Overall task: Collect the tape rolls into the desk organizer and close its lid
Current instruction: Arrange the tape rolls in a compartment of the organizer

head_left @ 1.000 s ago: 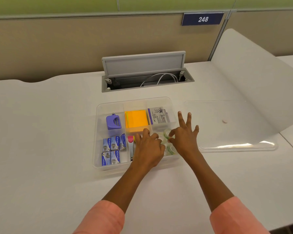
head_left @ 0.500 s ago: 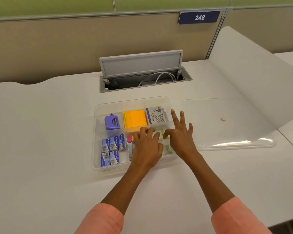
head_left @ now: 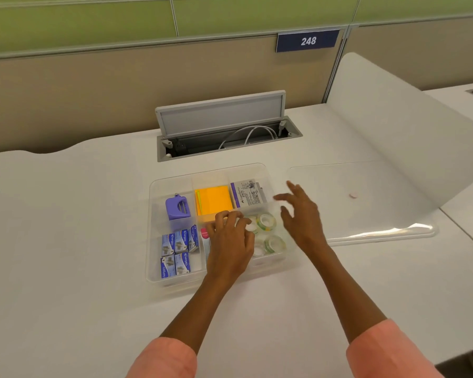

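The clear desk organizer sits open on the white desk. Several green-and-clear tape rolls lie in its front right compartment: one at the back, another at the front. My left hand hovers over the middle of the organizer, fingers curled, fingertips pinching a whitish tape roll at the compartment's left side. My right hand is raised over the organizer's right wall, fingers spread, holding nothing. The transparent lid lies flat on the desk just right of the organizer.
Other compartments hold a purple sharpener, orange sticky notes, a grey-purple box and several blue staple boxes. Behind the organizer is an open cable hatch. A curved white partition rises at the right.
My right hand has lifted off the tape rolls and moved right, uncovering them. My left hand has shifted slightly forward and stays curled over the compartment's left side.
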The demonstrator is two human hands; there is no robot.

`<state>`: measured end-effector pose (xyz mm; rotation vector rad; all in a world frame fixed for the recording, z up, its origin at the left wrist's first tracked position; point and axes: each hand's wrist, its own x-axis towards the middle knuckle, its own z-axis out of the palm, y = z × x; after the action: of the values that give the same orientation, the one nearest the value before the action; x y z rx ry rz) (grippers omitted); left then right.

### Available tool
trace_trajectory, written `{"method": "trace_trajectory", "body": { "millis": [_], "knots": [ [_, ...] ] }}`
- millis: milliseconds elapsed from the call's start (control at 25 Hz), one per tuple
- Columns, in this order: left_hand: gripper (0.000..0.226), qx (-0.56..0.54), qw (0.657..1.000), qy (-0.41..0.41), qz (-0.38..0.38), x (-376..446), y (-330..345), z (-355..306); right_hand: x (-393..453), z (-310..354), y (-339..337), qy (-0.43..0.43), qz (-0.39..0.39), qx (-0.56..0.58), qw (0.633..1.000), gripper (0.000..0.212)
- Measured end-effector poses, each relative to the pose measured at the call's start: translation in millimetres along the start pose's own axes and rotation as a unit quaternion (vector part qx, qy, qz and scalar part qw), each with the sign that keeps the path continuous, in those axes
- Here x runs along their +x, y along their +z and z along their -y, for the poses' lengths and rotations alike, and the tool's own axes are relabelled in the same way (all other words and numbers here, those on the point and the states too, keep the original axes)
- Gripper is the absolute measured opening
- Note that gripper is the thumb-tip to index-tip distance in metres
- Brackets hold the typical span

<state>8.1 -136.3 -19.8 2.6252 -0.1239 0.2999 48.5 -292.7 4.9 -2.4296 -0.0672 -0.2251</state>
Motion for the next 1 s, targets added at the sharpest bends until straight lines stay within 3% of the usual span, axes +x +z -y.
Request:
{"method": "trace_trajectory", "body": {
  "millis": [120,240,320,440,560,800,1000],
  "knots": [
    [0.037,0.026,1.0,0.006,0.007,1.1,2.5,0.6,-2.1,-20.2,-17.1,0.077,-0.052,-0.04,0.995,0.033],
    [0.039,0.042,0.999,0.008,0.01,-0.4,3.1,0.0,-10.7,-35.6,-17.1,0.15,0.047,-0.219,0.963,0.031],
    [0.037,0.063,0.998,0.015,0.018,-1.1,3.6,-0.4,-18.5,-38.3,-13.6,0.15,0.087,-0.271,0.947,0.021],
    [0.036,0.083,0.996,0.02,0.026,-0.2,3.4,-0.9,-22.9,-38.9,-11.3,0.139,0.08,-0.277,0.948,0.007],
    [0.04,0.103,0.993,0.054,0.033,-1.3,1.5,-3.0,-26.3,-39.0,-9.6,0.14,0.081,-0.261,0.952,0.021],
    [0.039,0.084,0.994,0.064,0.032,0.2,-5.3,-1.2,-26.6,-28.9,-23.4,0.163,0.082,-0.185,0.966,0.028],
    [0.039,0.058,0.997,0.057,0.005,4.3,-20.1,10.8,-4.5,2.0,-55.8,0.142,0.0,-0.15,0.978,0.03]
  ]
}}
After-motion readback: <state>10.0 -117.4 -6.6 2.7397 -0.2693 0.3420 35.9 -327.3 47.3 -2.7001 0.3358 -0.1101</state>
